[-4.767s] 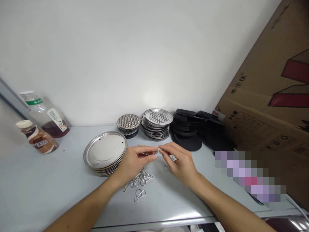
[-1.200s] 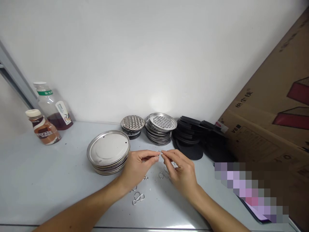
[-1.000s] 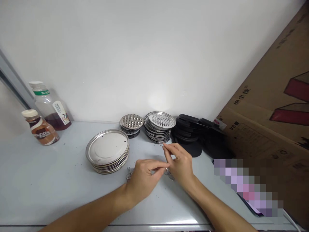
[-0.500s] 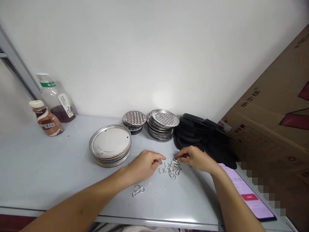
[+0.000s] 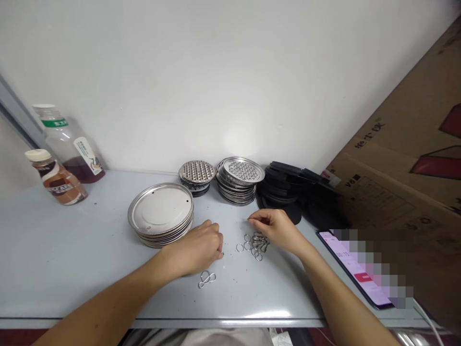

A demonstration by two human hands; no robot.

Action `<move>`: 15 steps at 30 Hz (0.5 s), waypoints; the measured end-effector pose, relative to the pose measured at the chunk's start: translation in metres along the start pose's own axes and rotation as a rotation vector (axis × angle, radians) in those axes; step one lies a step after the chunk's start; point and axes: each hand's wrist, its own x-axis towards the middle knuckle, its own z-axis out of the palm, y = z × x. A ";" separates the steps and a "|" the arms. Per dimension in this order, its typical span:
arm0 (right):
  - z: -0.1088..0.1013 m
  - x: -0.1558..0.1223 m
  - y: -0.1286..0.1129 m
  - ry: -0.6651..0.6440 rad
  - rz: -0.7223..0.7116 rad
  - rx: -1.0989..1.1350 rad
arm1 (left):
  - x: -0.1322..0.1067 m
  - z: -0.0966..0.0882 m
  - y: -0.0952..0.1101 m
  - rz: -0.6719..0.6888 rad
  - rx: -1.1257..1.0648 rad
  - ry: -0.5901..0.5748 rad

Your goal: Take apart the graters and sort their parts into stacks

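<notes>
My left hand [image 5: 200, 247] is curled on the table beside the stack of round metal discs [image 5: 160, 209], its fingers closed; whatever is inside is hidden. Just in front of its wrist lies a bent wire clip with a ring [image 5: 206, 278]. My right hand [image 5: 276, 229] hovers over a small pile of wire clips [image 5: 260, 241], thumb and forefinger pinched together. Anything between those fingertips is too small to make out. Several loose metal rings [image 5: 239, 248] lie left of and below the pile, between my two hands.
Against the wall stand small round graters [image 5: 197, 172], a taller stack of grater discs [image 5: 242, 172] and black plastic parts [image 5: 284, 180]. Two bottles, one of coffee [image 5: 59, 180] and one of dark drink [image 5: 81, 156], are at left. A phone [image 5: 355, 269] and a cardboard box [image 5: 389, 192] are at right.
My left hand has drawn back to the left, and its outstretched forefinger is now curled in. My right hand has lifted slightly up and left from the clip pile. The view has shifted a little.
</notes>
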 end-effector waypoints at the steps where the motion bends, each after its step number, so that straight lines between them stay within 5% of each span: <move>1: 0.004 -0.001 -0.003 0.003 -0.020 0.016 | 0.001 0.002 0.003 0.008 0.046 0.008; 6: 0.021 -0.004 -0.014 -0.007 -0.088 0.085 | 0.005 0.008 0.015 0.047 0.283 0.063; 15: 0.030 -0.013 -0.023 -0.196 -0.168 0.079 | 0.008 -0.003 -0.003 -0.066 -0.018 0.246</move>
